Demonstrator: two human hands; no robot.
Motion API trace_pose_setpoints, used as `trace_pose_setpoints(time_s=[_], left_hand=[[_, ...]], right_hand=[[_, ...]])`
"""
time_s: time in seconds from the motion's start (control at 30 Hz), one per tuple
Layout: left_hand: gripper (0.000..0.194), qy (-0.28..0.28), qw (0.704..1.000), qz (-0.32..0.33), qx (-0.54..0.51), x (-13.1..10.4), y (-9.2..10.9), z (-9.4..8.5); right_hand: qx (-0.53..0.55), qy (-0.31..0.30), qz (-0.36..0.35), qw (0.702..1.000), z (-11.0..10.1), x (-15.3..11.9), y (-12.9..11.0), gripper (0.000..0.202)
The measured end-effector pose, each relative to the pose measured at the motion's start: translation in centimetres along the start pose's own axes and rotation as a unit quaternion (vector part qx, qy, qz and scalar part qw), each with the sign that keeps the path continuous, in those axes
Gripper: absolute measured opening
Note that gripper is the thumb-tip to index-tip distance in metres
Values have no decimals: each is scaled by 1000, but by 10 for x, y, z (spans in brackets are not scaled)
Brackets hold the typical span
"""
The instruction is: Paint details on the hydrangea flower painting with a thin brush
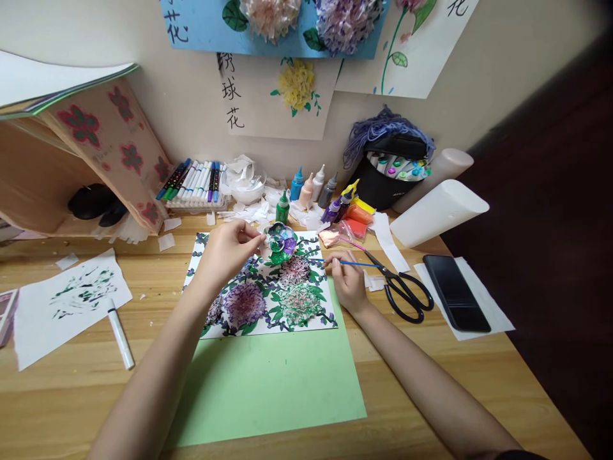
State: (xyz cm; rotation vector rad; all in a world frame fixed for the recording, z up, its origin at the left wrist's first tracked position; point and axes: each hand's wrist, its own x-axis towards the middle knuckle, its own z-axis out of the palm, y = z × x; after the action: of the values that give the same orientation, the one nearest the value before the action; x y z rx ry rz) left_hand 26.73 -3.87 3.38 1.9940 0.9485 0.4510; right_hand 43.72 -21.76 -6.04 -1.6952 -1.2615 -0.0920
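My left hand (239, 246) pinches the edge of a small paint palette (281, 241) smeared with green, purple and blue, held above the artwork. In my right hand (345, 279) is a thin blue paintbrush (352, 262), its tip pointing left toward the picture. Beneath both lies a white sheet with flowers (245, 303), where purple, pink and green textured blooms stand among painted leaves and dark stems. That sheet rests on a larger light green sheet (272, 383). Part of the picture is hidden behind my left hand and the palette.
Black-handled scissors (405, 294) and a phone (457, 294) lie to the right. Paint bottles (306, 190), markers (194, 182) and paper scraps line the wall. At left are a paint-marked paper (71, 300) and a white marker (121, 335). A white container (438, 214) leans at back right.
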Motion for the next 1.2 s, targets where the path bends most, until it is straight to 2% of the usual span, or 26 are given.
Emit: trace_pose_setpoints(time_s=[0.27,0.4,0.53,0.67,0.9,1.0,1.1,1.2], left_hand=[[23,31,999,-11,-33,3,-3,-10],[24,69,996,-20,-51,5,-5,-27],[25,106,991,-30,-78,3,-6,-43],[23,135,986,-31,-90,0,-7,-57],[20,179,977,-31,-116,-4,-11,-77],[20,172,978,-30,-114,-5,-12,-79],[20,121,987,-21,-104,-6,-13,-75],[19,69,995,-23,-70,-7,-11,-66]], right_hand=[[-5,3,13,1000,0,-1,1,22],[1,64,16,998,0,-4,5,20],[31,98,58,993,3,-5,10,17],[43,111,88,989,4,-5,12,18],[35,114,62,991,4,-5,13,19],[53,133,63,988,3,-2,9,18],[95,154,46,982,-3,9,-6,18],[139,117,20,983,-12,26,-34,20]])
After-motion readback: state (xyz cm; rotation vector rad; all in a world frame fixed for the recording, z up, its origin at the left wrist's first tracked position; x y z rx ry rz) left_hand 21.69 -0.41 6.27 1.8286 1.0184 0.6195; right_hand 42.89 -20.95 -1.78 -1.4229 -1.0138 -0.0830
